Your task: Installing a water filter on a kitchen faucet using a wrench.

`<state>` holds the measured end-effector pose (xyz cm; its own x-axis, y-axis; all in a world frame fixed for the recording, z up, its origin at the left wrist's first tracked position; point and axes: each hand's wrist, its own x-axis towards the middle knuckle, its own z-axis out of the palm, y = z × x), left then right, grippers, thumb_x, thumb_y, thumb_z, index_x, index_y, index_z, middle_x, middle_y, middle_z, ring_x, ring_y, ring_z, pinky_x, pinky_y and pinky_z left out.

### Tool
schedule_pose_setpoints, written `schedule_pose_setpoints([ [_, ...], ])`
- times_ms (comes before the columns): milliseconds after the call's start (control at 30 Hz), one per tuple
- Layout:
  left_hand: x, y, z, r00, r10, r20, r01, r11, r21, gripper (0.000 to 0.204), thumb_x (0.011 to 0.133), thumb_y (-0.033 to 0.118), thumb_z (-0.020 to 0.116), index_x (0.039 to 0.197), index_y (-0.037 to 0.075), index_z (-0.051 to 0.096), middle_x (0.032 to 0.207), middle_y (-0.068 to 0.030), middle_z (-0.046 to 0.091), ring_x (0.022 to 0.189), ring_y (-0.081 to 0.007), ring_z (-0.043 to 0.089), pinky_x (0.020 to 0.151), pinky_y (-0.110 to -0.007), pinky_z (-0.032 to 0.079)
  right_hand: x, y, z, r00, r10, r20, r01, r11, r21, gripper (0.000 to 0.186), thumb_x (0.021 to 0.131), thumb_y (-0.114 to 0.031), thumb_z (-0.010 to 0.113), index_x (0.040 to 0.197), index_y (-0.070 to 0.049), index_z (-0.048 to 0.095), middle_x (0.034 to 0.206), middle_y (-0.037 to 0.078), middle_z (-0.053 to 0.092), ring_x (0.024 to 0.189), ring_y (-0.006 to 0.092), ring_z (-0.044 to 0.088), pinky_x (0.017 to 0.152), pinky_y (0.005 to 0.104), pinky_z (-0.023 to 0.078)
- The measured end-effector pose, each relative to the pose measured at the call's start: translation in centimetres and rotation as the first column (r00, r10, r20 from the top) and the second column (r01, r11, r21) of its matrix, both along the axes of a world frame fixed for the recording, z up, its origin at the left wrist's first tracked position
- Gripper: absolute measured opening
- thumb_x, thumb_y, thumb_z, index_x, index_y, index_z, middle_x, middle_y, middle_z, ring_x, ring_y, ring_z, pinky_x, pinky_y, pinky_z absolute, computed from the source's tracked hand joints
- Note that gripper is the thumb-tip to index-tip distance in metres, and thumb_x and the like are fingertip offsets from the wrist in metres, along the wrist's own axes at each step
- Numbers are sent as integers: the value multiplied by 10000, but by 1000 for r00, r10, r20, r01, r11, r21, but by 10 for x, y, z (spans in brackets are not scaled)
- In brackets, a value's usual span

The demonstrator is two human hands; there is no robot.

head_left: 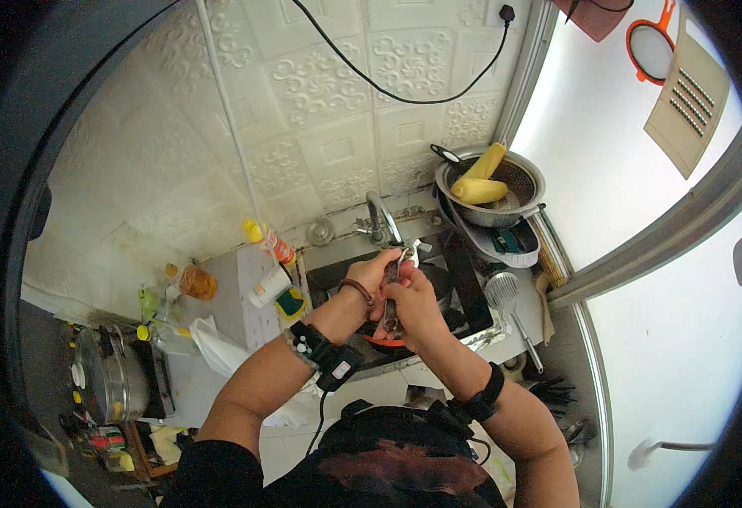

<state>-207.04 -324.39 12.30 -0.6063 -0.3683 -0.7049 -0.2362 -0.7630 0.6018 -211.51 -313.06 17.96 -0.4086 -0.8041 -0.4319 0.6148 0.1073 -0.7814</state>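
Left hand, right hand gripping dark elongated item (kind unclear) mid-frame, just below tap; probably light, slippery if wet; best held near both ends.

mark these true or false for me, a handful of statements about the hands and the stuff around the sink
1. The left hand and right hand hold a dark item over the sink. True, though what it is cannot be told.
2. The yellow cobs lie in the sink. False: the yellow cobs are in a metal colander to its right.
3. A green-and-yellow sponge sits left of the sink. True.
4. The right hand grips the slotted spatula. False: the slotted spatula lies right of the sink, untouched.
5. An orange-rimmed strainer hangs at the upper right. True.
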Motion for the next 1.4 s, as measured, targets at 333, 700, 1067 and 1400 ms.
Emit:
schedule_pose_setpoints([
  [333, 27, -6, -14, 988, 25, -150, -24, 1000, 8, 359, 918, 344, 484, 1059, 18, 535, 977, -120, 621, 871, -249, 616, 783, -382, 516, -32, 15, 15, 986, 154, 55, -160, 978, 130, 339, 829, -60, 483, 1152, 15, 413, 609, 114, 548, 422, 208, 539, 326, 339, 456],
  [700, -6, -56, -19, 970, 107, -217, -172, 934, -312, 405, 936, 377, 439, 1189, 66, 502, 1172, -90, 561, 1074, -181, 521, 931, -336, 393, -92, 23, 30, 927, 369, -71, -330, 889, 316, 288, 796, -58, 504, 1084, -51, 515, 564, 17, 451, 453, 120, 444, 311, 255, 243],
  [1067, -40, -57, -33, 897, -41, -440, -121, 935, -334, 382, 940, 440, 415, 1040, 100, 558, 942, -25, 613, 851, -108, 540, 746, -263, 395, -171, 8, 26, 670, 734, -111, -599, 623, 503, 276, 798, -166, 597, 1054, -65, 607, 534, 6, 478, 345, 79, 341, 296, 236, 236],
  [1400, -30, -56, -32, 935, -18, -353, -131, 910, -394, 434, 927, 457, 439, 1098, 77, 557, 988, -32, 621, 871, -118, 534, 806, -280, 391, -234, -36, -4, 490, 770, -409, -398, 615, 680, 198, 689, -239, 757, 770, -80, 670, 589, 3, 538, 400, 70, 366, 343, 215, 244],
])
